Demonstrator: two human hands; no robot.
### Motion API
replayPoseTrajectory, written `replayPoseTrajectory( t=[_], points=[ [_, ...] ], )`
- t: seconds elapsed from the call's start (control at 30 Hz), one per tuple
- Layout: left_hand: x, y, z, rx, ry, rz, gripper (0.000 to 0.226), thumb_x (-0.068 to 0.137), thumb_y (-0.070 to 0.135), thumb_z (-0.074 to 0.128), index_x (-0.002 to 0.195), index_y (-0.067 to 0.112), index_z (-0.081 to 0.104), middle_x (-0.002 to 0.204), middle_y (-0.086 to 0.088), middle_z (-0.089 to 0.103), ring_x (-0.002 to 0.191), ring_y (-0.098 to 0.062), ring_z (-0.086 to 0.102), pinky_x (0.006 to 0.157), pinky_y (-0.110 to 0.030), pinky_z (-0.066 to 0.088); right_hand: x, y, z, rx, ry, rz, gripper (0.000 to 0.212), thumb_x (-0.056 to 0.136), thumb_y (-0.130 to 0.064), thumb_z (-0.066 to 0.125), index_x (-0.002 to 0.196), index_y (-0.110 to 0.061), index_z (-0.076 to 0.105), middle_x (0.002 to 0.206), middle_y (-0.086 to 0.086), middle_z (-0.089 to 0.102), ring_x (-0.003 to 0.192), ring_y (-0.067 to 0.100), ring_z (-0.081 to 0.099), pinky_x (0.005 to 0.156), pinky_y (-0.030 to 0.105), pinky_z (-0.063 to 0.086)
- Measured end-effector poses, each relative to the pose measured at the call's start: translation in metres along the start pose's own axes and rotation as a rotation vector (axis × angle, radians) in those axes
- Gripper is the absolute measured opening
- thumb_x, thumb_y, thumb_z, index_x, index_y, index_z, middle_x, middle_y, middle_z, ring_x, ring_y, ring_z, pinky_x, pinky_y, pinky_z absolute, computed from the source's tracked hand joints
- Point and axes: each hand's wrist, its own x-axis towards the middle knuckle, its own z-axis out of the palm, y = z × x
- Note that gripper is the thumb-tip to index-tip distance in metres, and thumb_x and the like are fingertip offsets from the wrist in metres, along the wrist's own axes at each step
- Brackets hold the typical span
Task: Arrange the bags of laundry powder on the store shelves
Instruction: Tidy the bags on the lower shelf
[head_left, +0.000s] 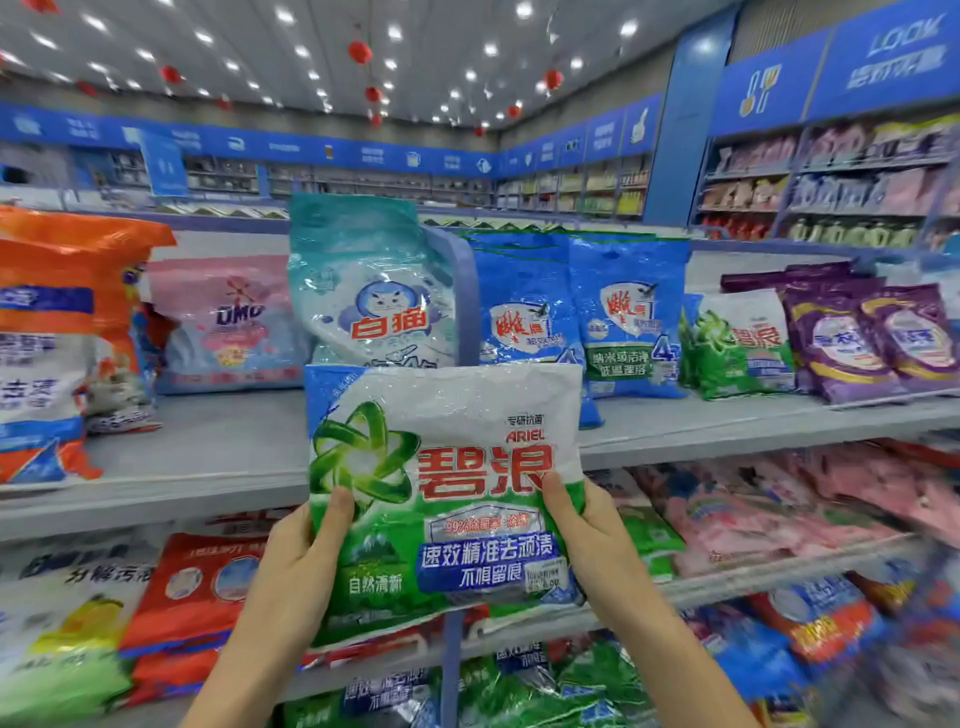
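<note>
You stand in a brightly lit shop aisle, facing grey shelves stocked with laundry powder. Your left hand and right hand each grip a lower side edge of a green-and-white bag, thumbs on its front. It is held upright in front of the top shelf's edge. You look to be mid-placement. A matching green bag stands to the right, just past the blue bags, and bare shelf lies left of centre. Next, lift it over the lip and stand it label forward.
</note>
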Motion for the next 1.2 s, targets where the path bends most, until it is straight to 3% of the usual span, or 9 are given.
replayPoseTrajectory(
  t=[0.13,0.23,0.33,0.5,0.67,0.8,0.97,1.1,1.2],
  points=[
    [0.002,0.007,0.066,-0.056,-0.106,-0.024,0.049,0.072,0.059,0.045,0.082,0.02,0.071,0.081,0.008,0.076,0.085,-0.015,0.071,0.078,-0.036,0.053,-0.008,0.003,-0.067,-0.018,0.064,-0.002,0.031,0.081,-0.054,0.047,0.099,-0.037,0.065,0.099,-0.019,0.071,0.093,-0.002,0.066,0.072,0.007,0.049],
    [0.001,0.011,0.127,-0.061,-0.125,-0.017,0.047,0.072,0.062,0.044,0.081,0.023,0.07,0.082,0.008,0.075,0.089,-0.017,0.069,0.088,-0.043,0.05,-0.006,0.011,-0.126,-0.032,0.088,0.017,0.036,0.081,-0.055,0.046,0.104,-0.032,0.064,0.101,-0.013,0.072,0.095,0.005,0.067,0.08,0.018,0.053],
    [-0.001,0.018,0.195,-0.066,-0.132,-0.013,0.049,0.07,0.066,0.042,0.082,0.028,0.069,0.082,0.017,0.073,0.094,-0.011,0.066,0.087,-0.035,0.049,0.006,0.019,-0.192,-0.039,0.098,0.018,0.041,0.082,-0.053,0.047,0.11,-0.028,0.062,0.103,-0.01,0.072,0.097,0.008,0.067,0.088,0.029,0.052],
    [0.0,0.039,0.315,-0.12,-0.161,-0.107,0.062,0.069,0.071,0.042,0.1,0.024,0.068,0.105,0.001,0.072,0.103,-0.019,0.065,0.099,-0.047,0.046,0.042,0.031,-0.311,-0.058,0.076,0.06,0.046,0.079,-0.058,0.049,0.115,-0.032,0.061,0.108,-0.01,0.071,0.104,0.012,0.065,0.097,0.041,0.048],
    [0.02,0.071,0.411,-0.104,-0.104,-0.146,0.057,0.064,0.078,0.039,0.09,0.033,0.063,0.112,0.002,0.066,0.106,-0.019,0.061,0.099,-0.044,0.045,0.093,0.03,-0.402,-0.051,0.028,0.017,0.032,0.081,-0.055,0.051,0.104,-0.034,0.06,0.103,-0.01,0.072,0.096,0.009,0.068,0.082,0.027,0.056],
    [0.058,0.089,0.466,-0.127,-0.086,-0.127,0.04,0.081,0.069,0.039,0.09,0.034,0.058,0.112,0.004,0.061,0.108,-0.018,0.056,0.093,-0.035,0.042,0.144,0.029,-0.451,-0.132,0.098,-0.051,0.013,0.096,-0.036,0.049,0.099,-0.032,0.061,0.097,-0.007,0.073,0.091,0.011,0.068,0.08,0.028,0.054],
    [0.115,0.093,0.513,-0.139,-0.147,-0.161,0.065,0.088,0.063,0.042,0.135,0.018,0.049,0.137,-0.003,0.053,0.125,-0.024,0.05,0.108,-0.047,0.037,0.203,0.034,-0.486,-0.179,0.129,-0.099,0.014,0.097,-0.025,0.049,0.098,-0.024,0.062,0.095,-0.001,0.072,0.08,0.008,0.069,0.067,0.02,0.054],
    [0.151,0.09,0.543,-0.18,-0.146,-0.248,0.066,0.09,0.061,0.045,0.14,0.018,0.042,0.145,-0.002,0.043,0.132,-0.026,0.041,0.108,-0.041,0.032,0.241,0.053,-0.5,-0.196,0.17,-0.029,0.013,0.096,-0.027,0.051,0.097,-0.02,0.061,0.097,0.006,0.07,0.089,0.022,0.067,0.078,0.035,0.055],
    [0.166,0.081,0.563,-0.217,-0.152,-0.314,0.063,0.091,0.057,0.045,0.139,0.016,0.043,0.145,-0.004,0.044,0.131,-0.026,0.042,0.109,-0.043,0.033,0.26,0.069,-0.507,-0.229,0.203,-0.009,0.013,0.096,-0.024,0.052,0.099,-0.015,0.061,0.094,0.008,0.069,0.088,0.025,0.063,0.07,0.022,0.051]
  ],
)
